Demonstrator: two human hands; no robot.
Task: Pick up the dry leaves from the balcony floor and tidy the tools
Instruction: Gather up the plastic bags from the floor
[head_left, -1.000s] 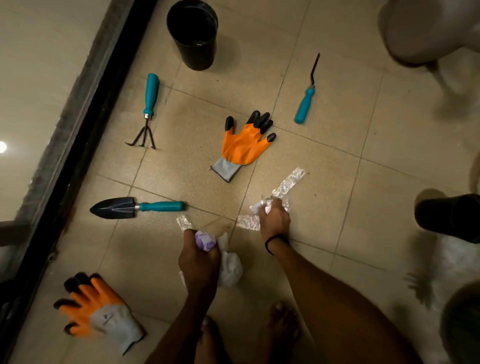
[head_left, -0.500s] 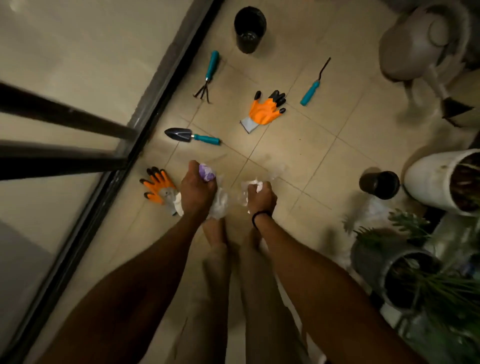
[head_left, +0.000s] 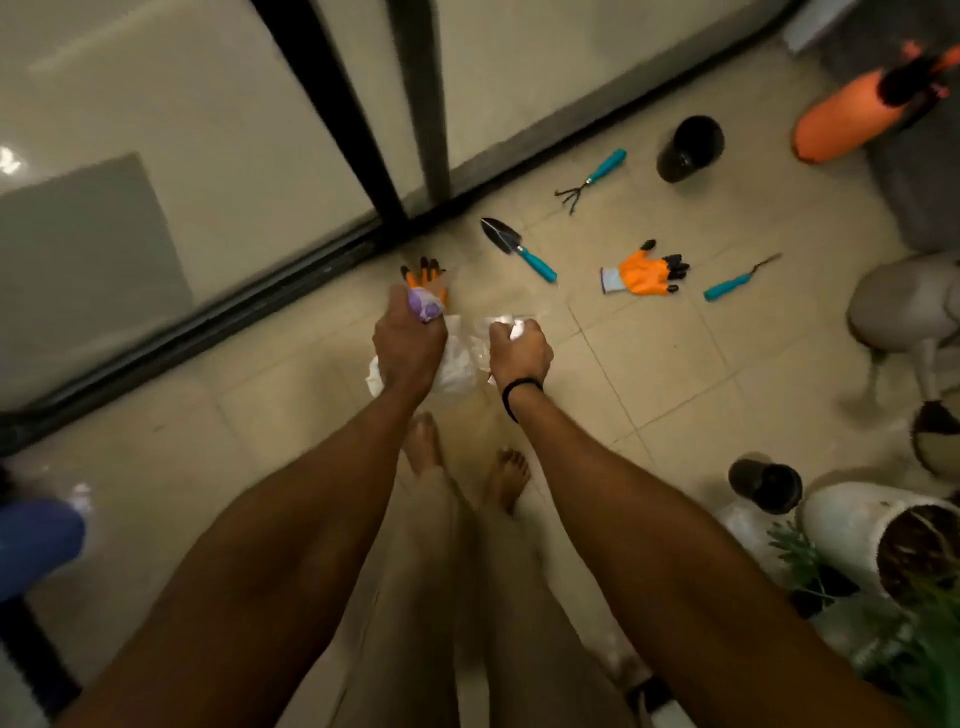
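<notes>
Beyond the left hand (head_left: 410, 345) and right hand (head_left: 521, 353), each clutching crumpled plastic (head_left: 460, 366), lie a trowel (head_left: 519, 249), glove (head_left: 643, 271) and rake (head_left: 592, 179).

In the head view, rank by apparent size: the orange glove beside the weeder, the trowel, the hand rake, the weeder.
1. orange glove, broadest
2. trowel
3. hand rake and weeder: look alike, not ranked

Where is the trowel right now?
In the head view the trowel lies on the floor beyond the right hand, between the hand rake and the loose orange glove, blade toward the door track.
</notes>
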